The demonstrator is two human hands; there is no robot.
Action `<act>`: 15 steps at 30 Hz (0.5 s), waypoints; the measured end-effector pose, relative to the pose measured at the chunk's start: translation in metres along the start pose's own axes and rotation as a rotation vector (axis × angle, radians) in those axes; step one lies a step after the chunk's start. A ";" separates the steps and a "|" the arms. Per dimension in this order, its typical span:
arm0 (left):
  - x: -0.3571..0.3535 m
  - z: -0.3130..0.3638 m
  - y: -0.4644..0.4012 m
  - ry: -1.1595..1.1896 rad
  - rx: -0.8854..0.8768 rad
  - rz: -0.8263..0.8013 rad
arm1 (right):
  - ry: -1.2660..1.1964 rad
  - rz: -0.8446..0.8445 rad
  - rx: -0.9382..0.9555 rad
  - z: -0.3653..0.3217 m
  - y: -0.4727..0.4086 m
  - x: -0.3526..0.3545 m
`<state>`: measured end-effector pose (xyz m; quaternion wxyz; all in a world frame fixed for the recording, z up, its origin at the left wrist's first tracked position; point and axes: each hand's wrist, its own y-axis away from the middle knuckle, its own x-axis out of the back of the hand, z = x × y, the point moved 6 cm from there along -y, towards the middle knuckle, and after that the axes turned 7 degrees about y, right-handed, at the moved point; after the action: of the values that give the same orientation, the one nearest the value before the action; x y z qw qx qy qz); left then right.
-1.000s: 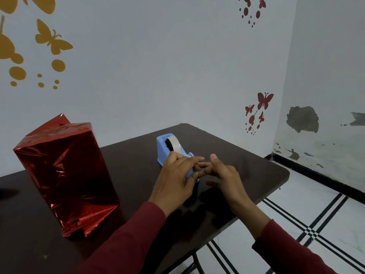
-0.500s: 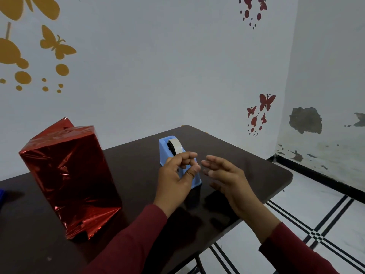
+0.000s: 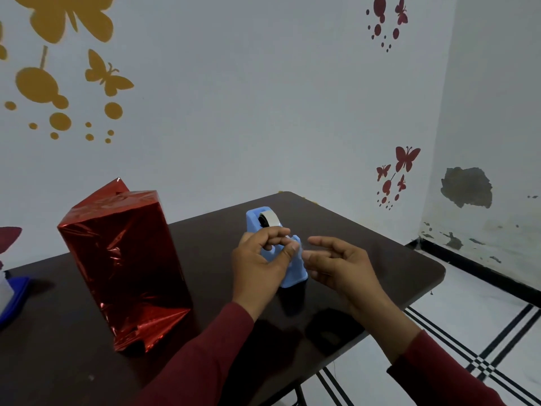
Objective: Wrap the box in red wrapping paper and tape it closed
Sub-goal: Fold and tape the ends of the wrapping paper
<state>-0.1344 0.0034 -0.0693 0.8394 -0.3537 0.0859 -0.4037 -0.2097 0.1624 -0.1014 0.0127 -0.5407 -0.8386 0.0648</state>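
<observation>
The box [image 3: 123,259], wrapped in shiny red foil paper, stands upright on the left of the dark table [image 3: 380,268]; loose folds stick out at its top and bottom. To its right is a blue tape dispenser [image 3: 296,271] with a white tape roll [image 3: 270,218]. My left hand [image 3: 260,262] is right in front of the dispenser, fingers curled, thumb and fingertips pinching a small clear piece of tape [image 3: 296,245]. My right hand [image 3: 339,265] hovers just to the right, fingers relaxed and holding nothing, its fingertips close to the left thumb.
A blue and white object [image 3: 14,294] lies at the table's left edge, cut off by the frame. The table's right edge and rounded corner are close to my right hand, with tiled floor [image 3: 468,317] below. Walls stand behind and to the right.
My two hands have come apart: the right hand drew back to the right and opened. The left hand lifted slightly off the dispenser with the tape at its thumb.
</observation>
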 end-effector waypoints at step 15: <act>0.117 0.071 -0.026 -0.209 -0.095 0.163 | -0.061 -0.314 0.008 -0.076 -0.002 -0.108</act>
<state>-0.0427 -0.0568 0.0173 0.8561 -0.4249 0.0456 -0.2906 -0.1591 0.0704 -0.0209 -0.0008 -0.4005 -0.9127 0.0816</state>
